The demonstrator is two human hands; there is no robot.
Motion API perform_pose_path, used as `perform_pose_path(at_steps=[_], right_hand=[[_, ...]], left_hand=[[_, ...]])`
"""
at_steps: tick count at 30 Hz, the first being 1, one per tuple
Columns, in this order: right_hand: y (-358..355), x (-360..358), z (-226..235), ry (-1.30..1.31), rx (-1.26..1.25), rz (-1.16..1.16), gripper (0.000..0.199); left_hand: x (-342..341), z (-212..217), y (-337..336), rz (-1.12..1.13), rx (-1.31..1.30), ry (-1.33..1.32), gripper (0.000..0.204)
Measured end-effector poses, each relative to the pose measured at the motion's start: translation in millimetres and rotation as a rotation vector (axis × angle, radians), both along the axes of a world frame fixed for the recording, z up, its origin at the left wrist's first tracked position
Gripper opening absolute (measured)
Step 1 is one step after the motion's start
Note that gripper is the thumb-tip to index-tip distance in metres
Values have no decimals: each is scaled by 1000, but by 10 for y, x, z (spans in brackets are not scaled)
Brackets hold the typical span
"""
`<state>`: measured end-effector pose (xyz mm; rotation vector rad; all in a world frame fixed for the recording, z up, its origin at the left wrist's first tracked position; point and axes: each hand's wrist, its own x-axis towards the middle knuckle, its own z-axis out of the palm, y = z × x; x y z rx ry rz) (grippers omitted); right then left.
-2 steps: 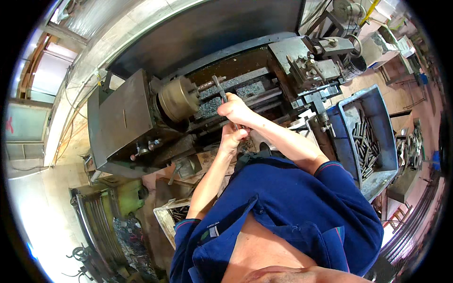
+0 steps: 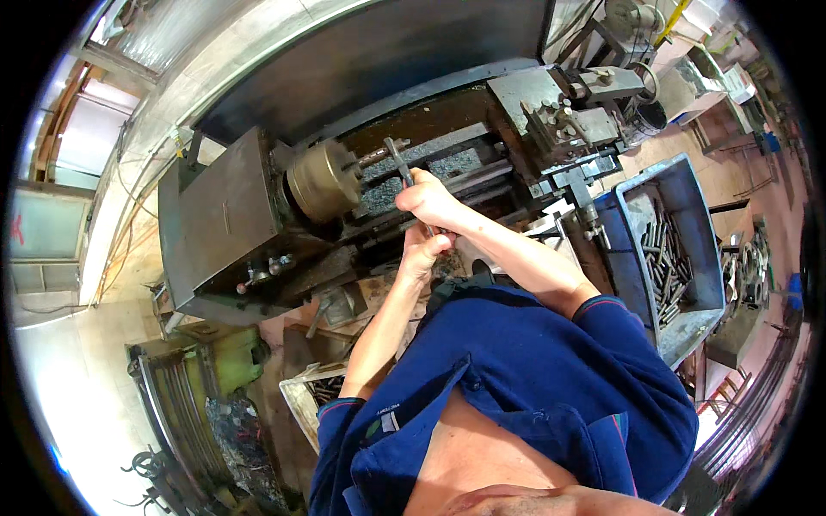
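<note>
**Both hands on a steel tool at the lathe**

We see the right hand (image 2: pixel 430 199) clenched round a slim metal tool (image 2: pixel 401 163), a bar with a short crosspiece at its far end. The left hand (image 2: pixel 422 249) grips the same bar lower down, just below the right. The tool stands over the lathe (image 2: pixel 258 215) bed, just right of the brass-coloured chuck (image 2: pixel 323 181), apart from it. We judge the tool stiff, fairly heavy for its size and likely oily, so slippery; a grip on the shank near the middle, as now, looks soundest. A blue bin (image 2: pixel 632 258) of steel rods (image 2: pixel 667 262) sits well apart to the right.
</note>
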<state>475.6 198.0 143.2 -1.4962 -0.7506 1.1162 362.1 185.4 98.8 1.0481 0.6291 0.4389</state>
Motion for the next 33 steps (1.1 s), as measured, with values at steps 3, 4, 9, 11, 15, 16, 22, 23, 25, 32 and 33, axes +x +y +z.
perform_pose_path(at_steps=[3,4,9,11,15,16,22,23,25,32,33], right_hand=[[-69,75,20,-64,17,-20,16],[-84,108,-12,-13,43,-42,14],[-149,217,-50,-38,-12,-90,19],[-116,114,14,-24,-2,-65,14],[-16,-56,52,-40,-7,6,17],[7,-49,29,-49,1,14,17],[-82,91,-64,73,60,-85,12],[-131,138,-56,112,56,-145,11],[-232,261,-154,71,64,-214,9],[-1002,205,71,236,348,-337,29],[-1110,207,76,270,367,-341,38]], left_hand=[[65,-48,-15,-17,17,-61,46],[81,-49,-25,-42,-5,-42,47],[199,47,-52,-90,-25,-81,46],[118,57,-51,-66,-32,-78,47],[-45,18,-13,21,25,-139,52],[-77,31,11,-1,43,-110,52],[39,-26,90,-160,2,36,48],[82,32,63,-175,-15,-1,47],[179,163,-12,-210,-52,-75,43],[258,172,-325,-295,622,246,74],[228,390,-394,-263,780,321,78]])
